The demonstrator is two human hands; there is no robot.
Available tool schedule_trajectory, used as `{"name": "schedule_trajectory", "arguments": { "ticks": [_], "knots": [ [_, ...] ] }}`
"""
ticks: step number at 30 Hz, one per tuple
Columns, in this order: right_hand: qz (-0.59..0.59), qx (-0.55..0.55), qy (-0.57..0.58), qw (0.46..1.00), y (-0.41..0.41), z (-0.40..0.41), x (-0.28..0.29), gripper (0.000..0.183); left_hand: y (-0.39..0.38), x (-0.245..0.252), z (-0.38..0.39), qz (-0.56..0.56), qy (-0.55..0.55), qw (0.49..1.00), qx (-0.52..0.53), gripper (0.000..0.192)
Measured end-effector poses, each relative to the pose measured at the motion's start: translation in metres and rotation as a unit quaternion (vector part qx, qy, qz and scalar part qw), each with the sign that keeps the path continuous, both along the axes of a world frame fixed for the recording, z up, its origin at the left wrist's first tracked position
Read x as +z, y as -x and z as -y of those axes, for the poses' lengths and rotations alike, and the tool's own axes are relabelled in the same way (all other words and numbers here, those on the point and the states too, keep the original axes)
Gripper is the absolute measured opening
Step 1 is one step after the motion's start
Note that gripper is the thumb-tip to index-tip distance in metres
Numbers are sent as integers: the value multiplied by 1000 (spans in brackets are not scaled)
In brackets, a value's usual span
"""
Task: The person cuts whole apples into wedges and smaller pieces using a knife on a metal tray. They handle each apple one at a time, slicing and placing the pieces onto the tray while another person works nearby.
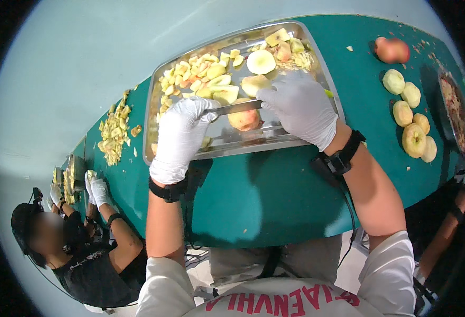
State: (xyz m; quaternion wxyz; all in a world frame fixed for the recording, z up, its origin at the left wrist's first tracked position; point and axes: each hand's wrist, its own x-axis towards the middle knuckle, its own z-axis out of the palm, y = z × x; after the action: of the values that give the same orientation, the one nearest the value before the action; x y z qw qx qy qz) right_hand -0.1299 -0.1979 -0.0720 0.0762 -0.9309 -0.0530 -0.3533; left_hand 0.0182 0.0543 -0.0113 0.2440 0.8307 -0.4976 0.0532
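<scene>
My left hand [184, 128], in a white glove, pinches one end of a metal blade [236, 107] between thumb and fingers. At the blade's other end is my right hand [301, 109], also gloved and closed around it. Just under the blade a peeled, reddish apple [245, 120] sits in a metal tray [240, 153]. Small apple chunks [188, 73] fill the tray's upper left, with larger cut pieces [225, 93] beside them. A round apple slice [261, 62] lies above my right hand, near shreds and bigger chunks [284, 50].
Several peeled apples [414, 139] and unpeeled reddish fruit [392, 50] lie on the green table [296, 190] at right, by a bowl of peelings [452, 107]. Apple scraps [114, 134] are heaped at left. Co-workers are at both sides, one [89, 273] with gloved hands at the table.
</scene>
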Motion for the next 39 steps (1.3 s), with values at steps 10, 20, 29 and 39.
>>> {"name": "schedule_trajectory", "arguments": {
  "ticks": [10, 20, 29, 39],
  "knots": [
    [22, 28, -6, 999, -3, 2, 1, 13, 3, -33, -8, -15, 76, 997, 17, 20],
    [-27, 24, -16, 999, -6, 3, 0, 14, -7, -33, -8, -29, 69, 997, -1, 19],
    [-91, 3, -19, 996, -7, 2, 4, 15, -12, -35, -10, -72, 30, 996, 31, 21],
    [-137, -4, -16, 990, -8, 1, -2, 18, -15, -35, -5, -77, -22, 996, 41, 21]
  ]
}}
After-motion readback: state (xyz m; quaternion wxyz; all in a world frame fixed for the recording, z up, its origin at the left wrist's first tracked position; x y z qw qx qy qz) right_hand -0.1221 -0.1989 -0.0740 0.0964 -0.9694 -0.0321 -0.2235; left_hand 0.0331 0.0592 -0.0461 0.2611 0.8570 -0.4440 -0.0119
